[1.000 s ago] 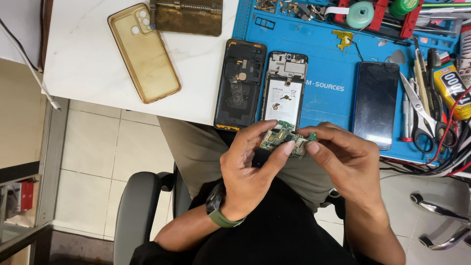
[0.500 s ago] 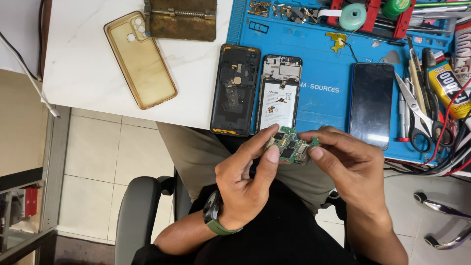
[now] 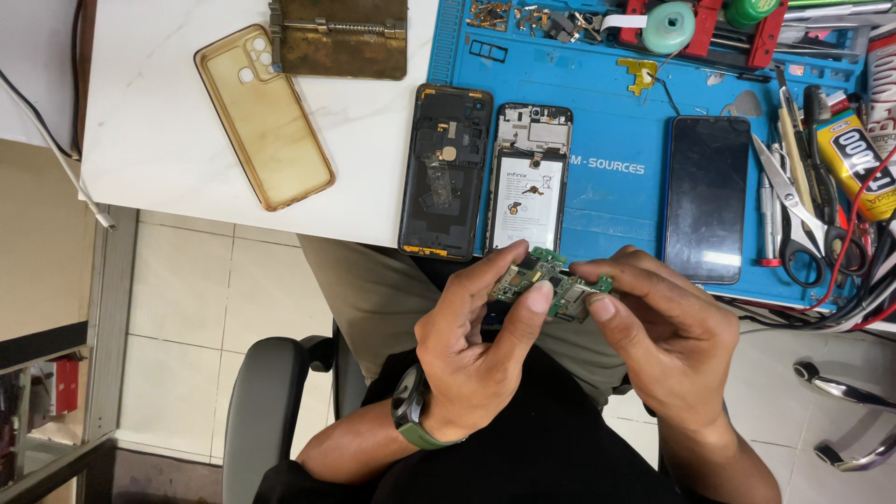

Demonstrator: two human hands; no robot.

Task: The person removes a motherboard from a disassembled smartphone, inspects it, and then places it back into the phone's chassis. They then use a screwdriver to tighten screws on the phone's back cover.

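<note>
There is one small green circuit board point(image 3: 551, 282), and both hands hold it together above the person's lap, just below the table edge. The left hand point(image 3: 476, 350) sits at 7 o'clock from the board; its thumb and fingers are closed on the board's left end, and the palm faces up toward the camera. One green watch point(image 3: 411, 420) is on this wrist. The right hand point(image 3: 667, 331) sits at 4 o'clock from the board, with fingertips pinched on the board's right end and the back of the hand turned to the camera.

On the table I count three phone parts lying flat near each other: one black back cover point(image 3: 445, 173) at 11 o'clock from the board, one opened phone with battery point(image 3: 527, 182) at 12 o'clock, and one dark screen panel point(image 3: 707, 198) at 1 o'clock. The last two lie on one blue work mat point(image 3: 616, 121). One yellowish transparent phone case point(image 3: 264, 115) lies far at 10 o'clock, on the white table point(image 3: 159, 140). One pair of scissors point(image 3: 793, 210) lies at 2 o'clock.
</note>
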